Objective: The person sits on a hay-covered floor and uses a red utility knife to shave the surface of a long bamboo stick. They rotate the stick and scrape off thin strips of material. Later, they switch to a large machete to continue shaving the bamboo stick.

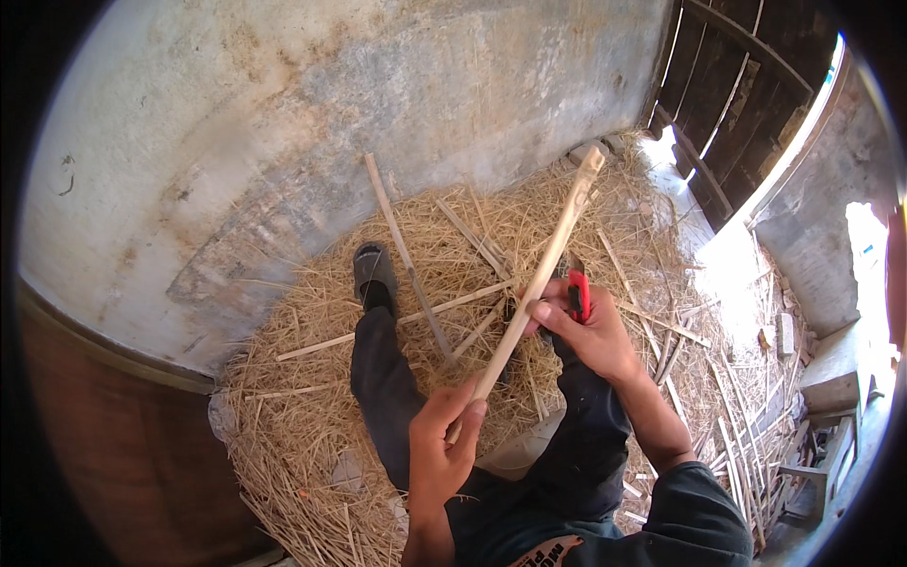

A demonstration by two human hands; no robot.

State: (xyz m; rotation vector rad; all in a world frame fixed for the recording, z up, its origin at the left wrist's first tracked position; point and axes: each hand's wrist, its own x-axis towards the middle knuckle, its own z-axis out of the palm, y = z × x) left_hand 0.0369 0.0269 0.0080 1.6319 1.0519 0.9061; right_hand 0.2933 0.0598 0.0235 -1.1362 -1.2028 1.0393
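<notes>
- Head view: the landmark is a long, pale peeled wooden stick [513, 335], held aslant above the littered floor, its knobby top pointing away from the person and its lower end toward the body.
- At the stick's lower end, the left hand [446, 430] is closed around it, thumb on the near side.
- About halfway up the stick, the right hand [595, 331] is curled around a red-handled tool [581, 295], with the thumb pressing on the wood; the tool's exact kind cannot be told, as the fingers partly cover it.
- Left of the stick, the left trouser leg [383, 378] stretches out to a dark slipper [375, 267].
- Right of the stick's lower half, the right trouser leg [590, 416] is bent, below the right forearm.
- Beneath and all around the stick spreads straw-like litter [293, 435].
- Left of the stick, a flat slat [402, 241] slants up toward the wall, and a thinner slat [435, 307] lies crosswise to it.
- Beyond the stick and to its left rises a stained plaster wall [283, 142].
- Far to the right of the stick's top stands a dark plank door [723, 104]; lower down on that side sits a pale brick [785, 335].
</notes>
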